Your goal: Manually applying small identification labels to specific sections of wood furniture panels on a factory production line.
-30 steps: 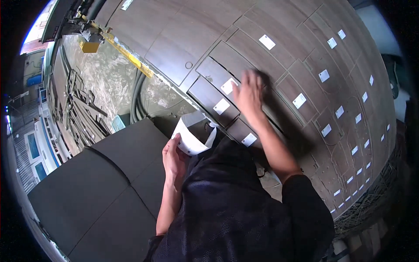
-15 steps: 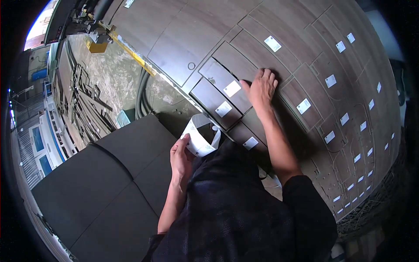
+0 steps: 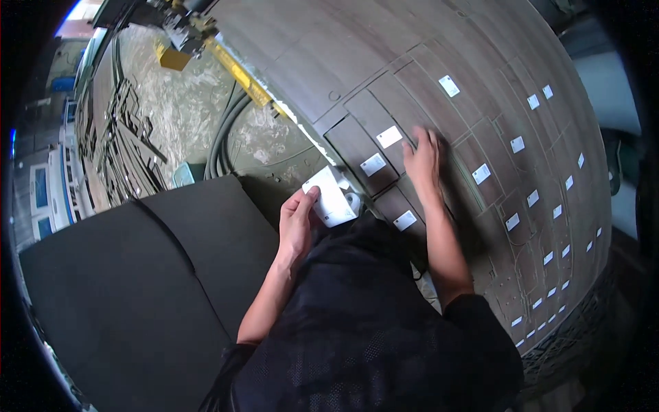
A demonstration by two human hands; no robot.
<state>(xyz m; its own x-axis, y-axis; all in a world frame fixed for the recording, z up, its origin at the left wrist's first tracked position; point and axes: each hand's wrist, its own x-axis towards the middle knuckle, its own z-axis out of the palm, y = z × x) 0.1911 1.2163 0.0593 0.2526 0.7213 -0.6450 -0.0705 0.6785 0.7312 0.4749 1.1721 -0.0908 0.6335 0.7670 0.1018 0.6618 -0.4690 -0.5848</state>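
My left hand (image 3: 297,221) pinches a curled strip of white labels (image 3: 331,199) between thumb and fingers, beside the edge of the sheet. My right hand (image 3: 424,163) is over the brown sheet (image 3: 384,69), its fingers stretched and a little blurred, holding nothing. Grooves divide this sheet into mostly rectangular pieces, and many carry a white label. One label (image 3: 389,136) lies just left of my right fingers, another label (image 3: 373,164) is on the adjoining piece, and a third label (image 3: 405,220) sits nearer my body. Whether my right fingertips touch the sheet I cannot tell.
A large dark grey block (image 3: 137,275) stands at my left. Beyond it are a yellow rail (image 3: 237,72) along the sheet's edge, a thick dark hose (image 3: 223,130), piled offcut strips (image 3: 127,123) and a light teal container (image 3: 184,174). More labelled pieces spread to the right.
The view has shifted, so the sheet sits lower and further right. The label strip, looped open before, now shows a flatter face. My right hand stays over the sheet, fingers now pointing more upward.
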